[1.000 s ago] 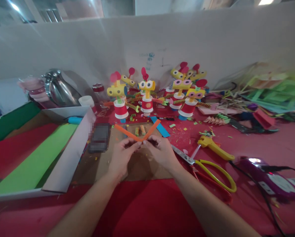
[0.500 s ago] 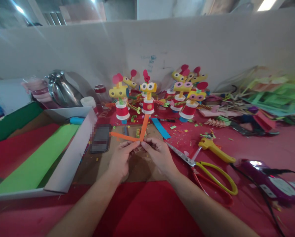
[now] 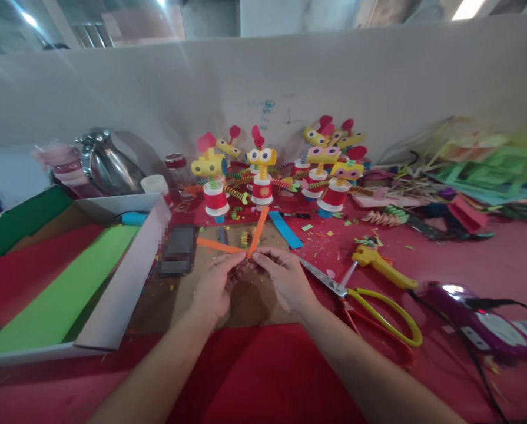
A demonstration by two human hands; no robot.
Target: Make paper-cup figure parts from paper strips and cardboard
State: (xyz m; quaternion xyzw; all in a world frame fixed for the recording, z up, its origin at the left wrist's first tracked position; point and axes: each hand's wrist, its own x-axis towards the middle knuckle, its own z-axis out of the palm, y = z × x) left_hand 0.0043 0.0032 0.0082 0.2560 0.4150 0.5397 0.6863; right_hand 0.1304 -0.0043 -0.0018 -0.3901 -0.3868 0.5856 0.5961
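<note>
Two narrow orange paper strips meet at a corner, one pointing away from me and the other out to the left. My left hand pinches them at that corner from the left. From the right, my right hand pinches the same corner, thumb tips nearly touching. Whether they are two pieces or one folded strip I cannot tell for certain. Beneath lies a brown cardboard sheet. Just beyond the hands is a blue paper strip, with a small yellow-green folded paper spring close by.
Several paper-cup figures stand at the back. Large scissors, a yellow glue gun and a purple corded device lie right. A phone and a white box of coloured paper are left; a steel jug stands behind.
The view has shifted slightly. Both hands keep pinching the orange strips at the corner, and the upright strip leans a little more to the right.
</note>
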